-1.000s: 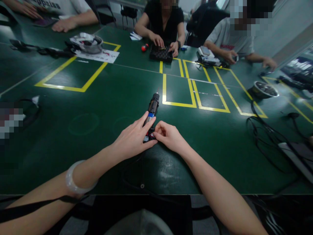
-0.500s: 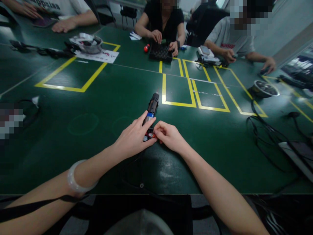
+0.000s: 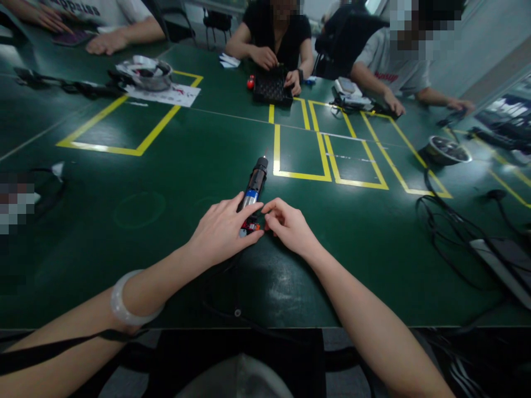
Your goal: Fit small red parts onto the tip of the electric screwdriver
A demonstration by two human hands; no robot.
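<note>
A slim electric screwdriver lies on the green table, its black nose and thin bit pointing away from me. A blue band and a silver section show midway. Its rear end is uncovered, with red and orange parts and a small grey piece visible. My left hand rests over the rear half, thumb and fingers around it, hiding part of the body. To the right of the uncovered end is my right hand. Its fingers are bent, with a small gap between forefinger and thumb, and I see nothing held there.
Yellow tape marks rectangles on the table. Across it, a person works over a black tray; others sit either side. A metal bowl stands far left, another bowl right. Black cables loop at right.
The fingers of my right hand have come slightly away from the screwdriver's rear end and loosened. My left hand stays on the screwdriver. Across the table, the person at right has shifted both hands.
</note>
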